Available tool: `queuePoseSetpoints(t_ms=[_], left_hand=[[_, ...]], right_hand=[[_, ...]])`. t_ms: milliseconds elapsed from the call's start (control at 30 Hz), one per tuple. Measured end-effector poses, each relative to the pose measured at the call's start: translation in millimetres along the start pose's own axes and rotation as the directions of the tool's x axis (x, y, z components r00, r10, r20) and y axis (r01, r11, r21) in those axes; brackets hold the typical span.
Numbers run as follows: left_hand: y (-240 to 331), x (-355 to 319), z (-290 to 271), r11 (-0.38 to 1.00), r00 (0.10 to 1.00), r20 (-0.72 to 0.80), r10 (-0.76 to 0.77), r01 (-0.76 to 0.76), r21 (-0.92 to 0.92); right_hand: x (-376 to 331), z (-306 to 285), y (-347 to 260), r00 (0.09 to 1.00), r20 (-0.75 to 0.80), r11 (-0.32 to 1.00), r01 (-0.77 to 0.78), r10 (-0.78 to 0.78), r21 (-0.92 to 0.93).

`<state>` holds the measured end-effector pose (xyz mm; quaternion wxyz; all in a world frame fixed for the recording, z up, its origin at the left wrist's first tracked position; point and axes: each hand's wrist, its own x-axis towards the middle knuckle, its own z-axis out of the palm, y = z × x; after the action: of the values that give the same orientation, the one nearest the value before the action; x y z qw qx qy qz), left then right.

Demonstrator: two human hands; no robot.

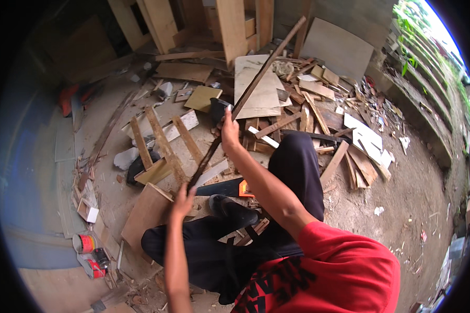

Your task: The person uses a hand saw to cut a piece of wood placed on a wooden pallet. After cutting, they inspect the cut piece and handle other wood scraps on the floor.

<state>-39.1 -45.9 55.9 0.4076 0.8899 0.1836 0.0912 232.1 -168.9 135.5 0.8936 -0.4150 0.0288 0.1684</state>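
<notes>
A long, dark wooden strip (269,62) slants up and away from me to the far right. My left hand (181,202) is closed round its near, lower end. Further along, near its middle, my right hand (230,130) grips the same strip. Below the strip, between my legs, lies a handsaw with an orange handle (245,188) and a dark blade (216,188). A wooden piece with several parallel slats (164,143) rests on the floor just beyond my left hand. Beside that hand a brown board (147,216) leans by my left knee.
A heap of scrap wood (318,104) spreads ahead and to the right, with a pale panel (253,86) on it. Tall timbers (231,31) stand at the back. Red-labelled cans (83,243) sit at the left. A stepped wall (418,104) rises at the right.
</notes>
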Motion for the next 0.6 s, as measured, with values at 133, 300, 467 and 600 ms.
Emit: queuePoseSetpoints(t_ms=[133,300,467,600], left_hand=[[16,-13,82,0.915,0.979,0.129,-0.161,0.196,-0.352],[15,-13,113,0.944,0.995,0.070,-0.066,0.085,-0.320],[-21,-1,107,0.809,0.977,-0.091,-0.195,0.108,-0.577],[-12,16,107,0.948,0.933,-0.320,-0.165,0.061,-0.313]], right_hand=[[1,-11,-2,0.961,0.103,0.858,0.277,-0.258,-0.432],[-3,-42,-4,0.934,0.220,0.430,0.328,-0.280,-0.842],[-19,-111,44,0.826,0.468,0.152,0.531,-0.315,-0.834],[-41,-147,77,0.881,0.440,0.104,0.461,-0.171,-0.882]])
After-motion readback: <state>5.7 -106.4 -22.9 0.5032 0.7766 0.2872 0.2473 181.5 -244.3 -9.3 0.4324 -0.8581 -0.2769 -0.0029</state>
